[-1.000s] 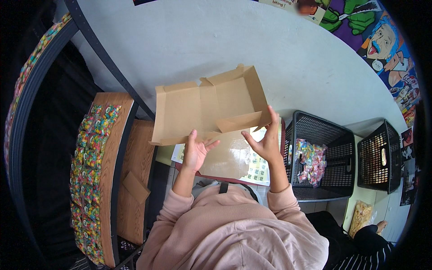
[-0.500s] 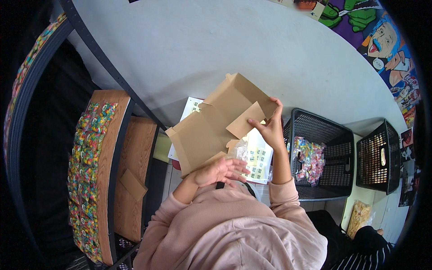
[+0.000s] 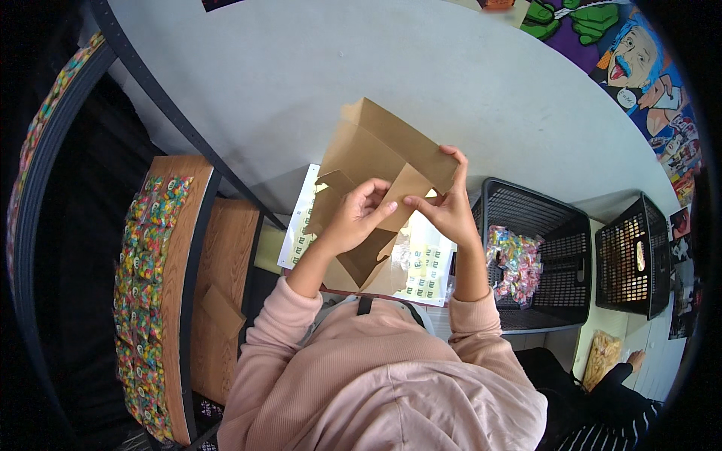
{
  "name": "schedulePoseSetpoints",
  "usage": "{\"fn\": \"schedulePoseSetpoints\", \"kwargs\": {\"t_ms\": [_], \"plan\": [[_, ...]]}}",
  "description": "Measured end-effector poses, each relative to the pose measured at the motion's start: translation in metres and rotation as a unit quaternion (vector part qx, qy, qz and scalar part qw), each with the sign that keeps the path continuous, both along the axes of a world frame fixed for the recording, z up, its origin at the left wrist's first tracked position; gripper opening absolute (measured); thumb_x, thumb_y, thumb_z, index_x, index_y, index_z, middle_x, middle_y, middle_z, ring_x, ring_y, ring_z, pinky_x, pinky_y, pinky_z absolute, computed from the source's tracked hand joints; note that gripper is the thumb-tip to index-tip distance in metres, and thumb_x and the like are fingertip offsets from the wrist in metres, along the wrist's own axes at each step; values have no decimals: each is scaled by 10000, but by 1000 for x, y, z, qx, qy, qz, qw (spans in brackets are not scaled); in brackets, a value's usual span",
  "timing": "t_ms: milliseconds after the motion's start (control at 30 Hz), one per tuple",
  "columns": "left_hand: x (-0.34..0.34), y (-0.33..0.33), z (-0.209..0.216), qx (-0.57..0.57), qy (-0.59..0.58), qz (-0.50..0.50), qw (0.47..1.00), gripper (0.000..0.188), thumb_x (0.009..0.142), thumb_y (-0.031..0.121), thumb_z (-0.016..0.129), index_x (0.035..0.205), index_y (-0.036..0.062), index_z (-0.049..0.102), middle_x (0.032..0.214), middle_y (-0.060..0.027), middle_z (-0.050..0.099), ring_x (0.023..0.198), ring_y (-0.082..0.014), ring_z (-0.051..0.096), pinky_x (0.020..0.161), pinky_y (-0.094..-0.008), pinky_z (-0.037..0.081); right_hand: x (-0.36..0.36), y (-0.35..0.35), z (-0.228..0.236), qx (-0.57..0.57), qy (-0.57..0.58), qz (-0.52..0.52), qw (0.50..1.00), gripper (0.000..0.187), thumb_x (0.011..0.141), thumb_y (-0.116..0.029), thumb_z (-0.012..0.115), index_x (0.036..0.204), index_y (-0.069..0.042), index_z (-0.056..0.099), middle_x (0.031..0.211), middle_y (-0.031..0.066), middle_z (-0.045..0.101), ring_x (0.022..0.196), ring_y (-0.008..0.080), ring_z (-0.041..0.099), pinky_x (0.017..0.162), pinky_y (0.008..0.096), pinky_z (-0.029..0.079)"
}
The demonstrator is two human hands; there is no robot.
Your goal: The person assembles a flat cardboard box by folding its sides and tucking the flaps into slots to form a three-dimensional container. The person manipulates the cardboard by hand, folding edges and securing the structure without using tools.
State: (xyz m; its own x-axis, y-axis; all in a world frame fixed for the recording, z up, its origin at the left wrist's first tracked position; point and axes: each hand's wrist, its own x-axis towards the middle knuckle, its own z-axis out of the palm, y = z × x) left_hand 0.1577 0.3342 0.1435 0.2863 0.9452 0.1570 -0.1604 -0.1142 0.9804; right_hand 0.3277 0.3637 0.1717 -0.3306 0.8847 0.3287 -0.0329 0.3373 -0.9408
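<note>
A brown cardboard box [image 3: 357, 146], partly folded, is held up in front of me with its inside showing. My right hand [image 3: 450, 207] grips its right side, thumb on the inner flap and fingers behind the outer wall. At the middle of the box my left hand [image 3: 357, 216] has its fingers curled and its thumb against the folded flap. The lower panel of the box hangs bent below my hands. Beneath it lie white sheets of printed labels [image 3: 432, 278], partly covered by the box.
To the right stand a black crate [image 3: 553, 289] with small wrapped sweets [image 3: 515, 263] and a smaller black basket [image 3: 632, 289]. A bag of pale snacks [image 3: 602, 359] lies by another person's hand [image 3: 636, 361]. Left, a wooden shelf [image 3: 184, 301] bears colourful candy packets [image 3: 143, 301].
My left hand has risen from the box's lower edge to its middle flap. The box has tilted and its lower panel has folded. Another person's hand now shows more beside the snack bag.
</note>
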Motion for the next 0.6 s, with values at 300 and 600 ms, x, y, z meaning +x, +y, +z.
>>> {"fn": "schedulePoseSetpoints", "kwargs": {"t_ms": [300,600], "plan": [[15,-2,-21,10,-107,110,988,120,853,76,504,957,14,505,859,-3,549,779,-46,497,706,-189,404,15,10,-4,-89,111,85,986,518,801,-148,489,1281,-81,307,1304,125,277,1160,337,376,812,405,475],[13,0,-15,32,-69,135,988,124,852,90,513,942,6,516,838,-7,553,754,-48,499,686,-186,403,-7,16,27,93,-131,-8,987,311,775,-124,611,1048,-26,499,1168,162,424,1083,271,460,837,386,473]]}}
